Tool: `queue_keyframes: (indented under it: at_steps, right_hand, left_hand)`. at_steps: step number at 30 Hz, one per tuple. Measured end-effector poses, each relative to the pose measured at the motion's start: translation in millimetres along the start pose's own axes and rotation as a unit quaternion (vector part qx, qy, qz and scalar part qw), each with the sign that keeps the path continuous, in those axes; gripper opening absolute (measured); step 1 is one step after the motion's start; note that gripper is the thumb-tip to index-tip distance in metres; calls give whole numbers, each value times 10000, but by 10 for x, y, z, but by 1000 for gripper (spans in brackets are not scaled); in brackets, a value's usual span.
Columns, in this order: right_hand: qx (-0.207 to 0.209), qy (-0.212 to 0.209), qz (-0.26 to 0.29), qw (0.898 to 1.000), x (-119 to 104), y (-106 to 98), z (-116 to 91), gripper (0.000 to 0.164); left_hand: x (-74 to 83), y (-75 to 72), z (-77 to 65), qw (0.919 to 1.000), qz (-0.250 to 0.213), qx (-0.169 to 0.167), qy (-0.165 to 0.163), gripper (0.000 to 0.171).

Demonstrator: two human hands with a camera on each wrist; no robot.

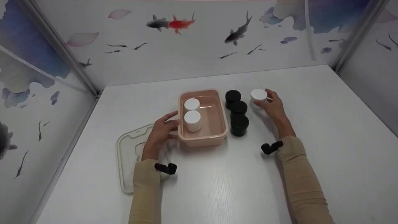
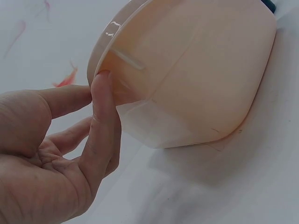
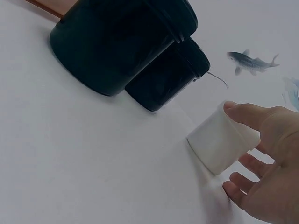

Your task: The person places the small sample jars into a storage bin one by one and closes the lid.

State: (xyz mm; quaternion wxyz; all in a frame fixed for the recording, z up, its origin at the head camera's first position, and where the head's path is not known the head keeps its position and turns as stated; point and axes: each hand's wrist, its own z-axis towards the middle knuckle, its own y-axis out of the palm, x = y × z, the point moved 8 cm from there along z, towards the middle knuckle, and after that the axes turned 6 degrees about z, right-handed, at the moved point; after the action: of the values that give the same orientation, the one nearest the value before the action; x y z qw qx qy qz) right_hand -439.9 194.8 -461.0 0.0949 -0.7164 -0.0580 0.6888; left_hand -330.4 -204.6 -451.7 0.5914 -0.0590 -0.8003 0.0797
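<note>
While the left hand (image 1: 161, 129), loosely spread, touches the tub (image 1: 213, 119) at its left edge, the right hand (image 1: 273, 107) pinches a white jar (image 1: 257, 94) — a gap parts it from the black jars (image 1: 238, 107). Inside, room shows right of two white jars (image 1: 192, 119). The head view shows three black jars — the right wrist, two — and one flat lid (image 1: 129, 157).

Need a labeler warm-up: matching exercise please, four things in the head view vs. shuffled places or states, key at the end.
Things
1. left hand
2. right hand
3. three black jars
4. flat pale lid

Places or states
A. holding a white jar
B. partly hidden by the left sleeve
C. touching the pink tub
D. standing right of the tub

Pairs: 1-C; 2-A; 3-D; 4-B
</note>
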Motion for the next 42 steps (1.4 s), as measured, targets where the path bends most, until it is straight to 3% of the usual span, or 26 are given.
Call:
queue_keyframes:
  at_steps: [14,24,42]
  right_hand:
    - [154,-121,195,9996,-125,16,-22,85]
    - [97,-443,407,9981,-544,86,-163,80]
    - [-447,-1238,53,9913,-1221,342,-545,77]
  left_hand:
    - [-5,-14,2,9999,-13,-35,123,43]
    - [-16,-16,10,9999,6,-30,115,42]
    - [15,-6,-14,9995,-138,-145,257,44]
